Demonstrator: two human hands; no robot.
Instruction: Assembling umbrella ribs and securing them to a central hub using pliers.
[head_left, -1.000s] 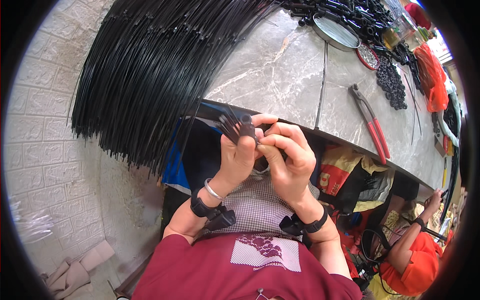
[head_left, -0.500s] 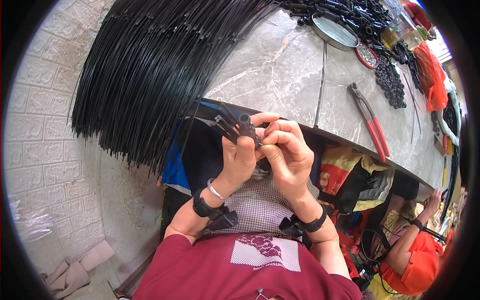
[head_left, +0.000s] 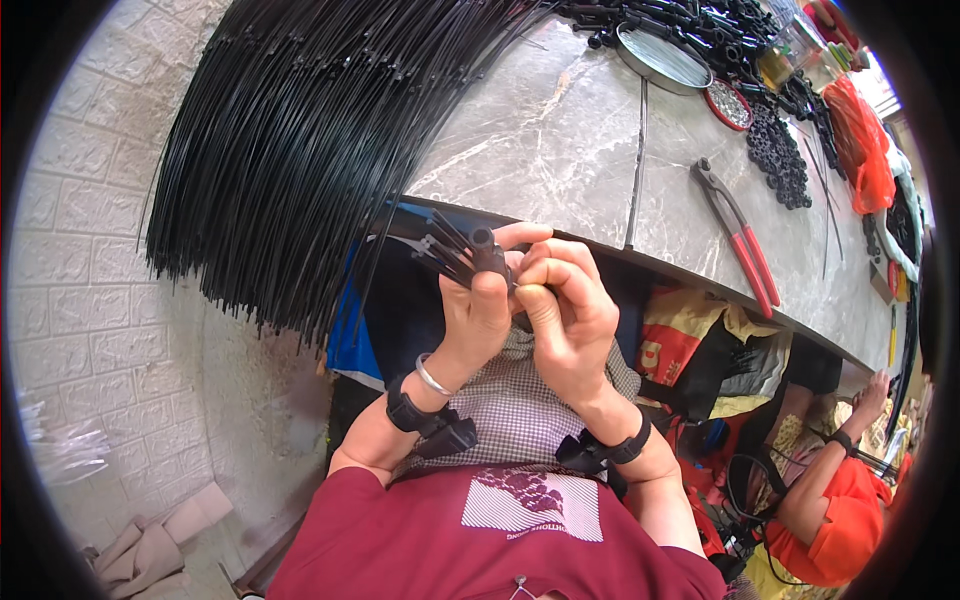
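Left hand point(head_left: 470, 320) is clasping a black tubular part point(head_left: 487, 257), thin black rods point(head_left: 446, 256) fanning out beside it. Right hand point(head_left: 568, 315) is pinching closed at the part's right side, held item indiscernible; grey table point(head_left: 540, 140) is lying just beyond.

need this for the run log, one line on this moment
left hand: holding black tube, thin black strips; right hand: pinched at tube's lower end; red-handled tool: on table; black strands: overhanging table edge
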